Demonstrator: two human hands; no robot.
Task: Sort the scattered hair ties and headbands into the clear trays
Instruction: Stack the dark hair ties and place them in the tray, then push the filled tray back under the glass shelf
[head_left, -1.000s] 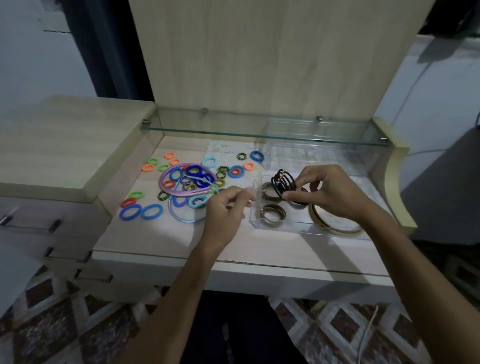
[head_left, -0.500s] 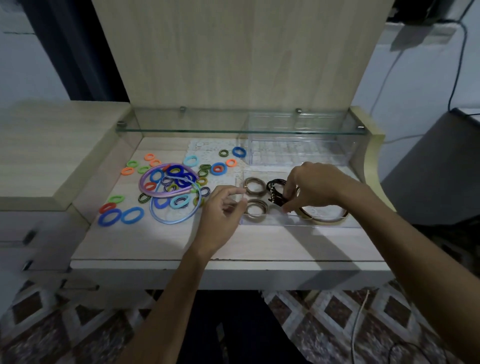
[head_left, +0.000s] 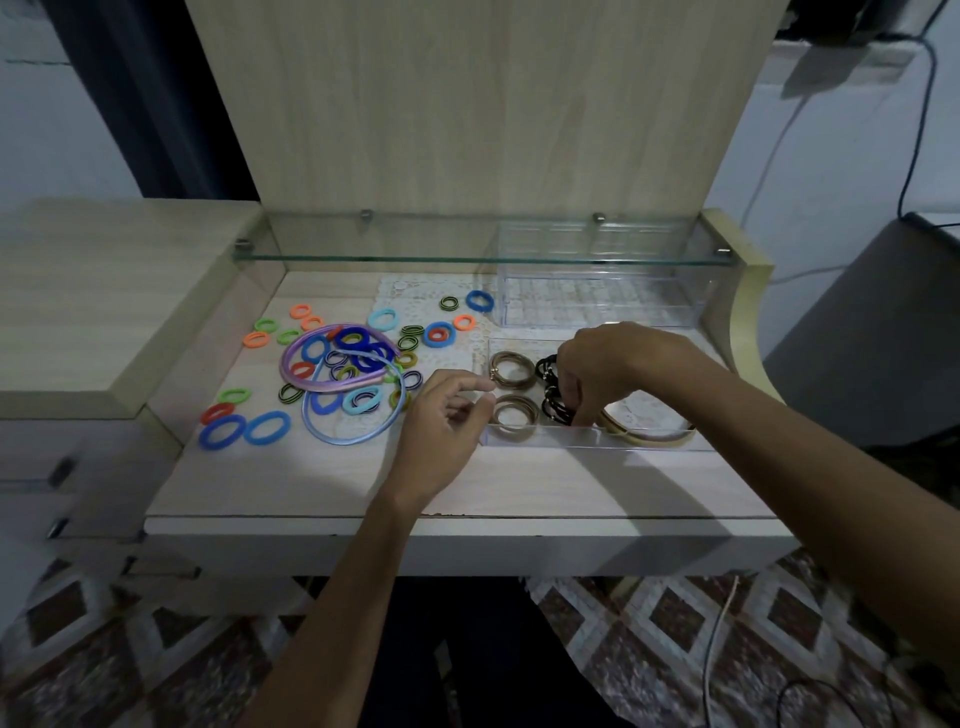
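A low clear tray (head_left: 540, 437) sits on the desk's right half. Inside it lie two bundles of brown hair ties (head_left: 513, 370), a bundle of black hair ties (head_left: 551, 400) and a gold headband (head_left: 654, 439). My right hand (head_left: 618, 364) reaches down into the tray, fingers closed on the black bundle. My left hand (head_left: 447, 426) hovers at the tray's left edge, fingers loosely curled and holding nothing. Several coloured hair ties (head_left: 244, 428), a purple headband (head_left: 296, 364) and a blue headband (head_left: 353, 439) lie scattered at the left.
A taller clear box (head_left: 597, 306) stands behind the tray under a glass shelf (head_left: 467, 255). A raised wooden cabinet top (head_left: 93, 296) borders the left. A curved wooden side panel (head_left: 743, 312) closes the right.
My right hand has carried the black bundle down from above the tray into it. My left hand has stayed by the tray's left edge. The camera has shifted.
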